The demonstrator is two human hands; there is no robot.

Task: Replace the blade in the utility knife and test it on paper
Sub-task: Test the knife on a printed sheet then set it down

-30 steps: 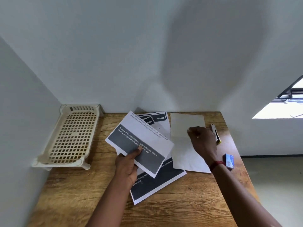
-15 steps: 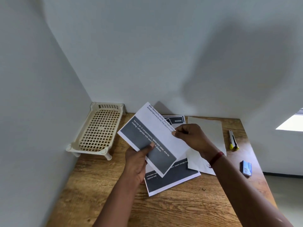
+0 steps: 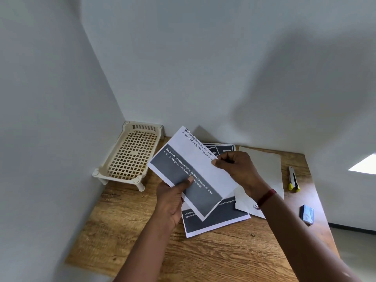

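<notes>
item: printed sheet (image 3: 189,174), white with a dark grey text band, lifted clear of the bench (image 3: 223,255) over its middle. held by both hands: left hand (image 3: 173,202) closed on the near left edge, thumb on top of the grey band; right hand (image 3: 238,169) pinching the far right edge between thumb and curled fingers.

item: second printed sheet (image 3: 219,220), flat on the bench under the lifted one, dark band toward the near edge.

item: blank sheet (image 3: 264,165), flat, just right of the printed one, reaching toward the back edge; partly covered by the right wrist.

item: utility knife (image 3: 293,179), pale body with yellow end, lying along the right edge of the bench, untouched, well apart from both hands. whether a blade is extended cannot be told.

item: small blue box (image 3: 307,214), near the right edge, nearer the front than the knife; probably spare blades, label not legible.

item: cream lattice rack (image 3: 130,157), back left corner, against the walls.

step in hand, as judged: sorting the test paper; the blade change appears not yet begun.

next move calls for: setting the sheet down, freeing the right hand for the knife at the right edge, gripping the body away from the blade end, and bringing the blue box within reach.
</notes>
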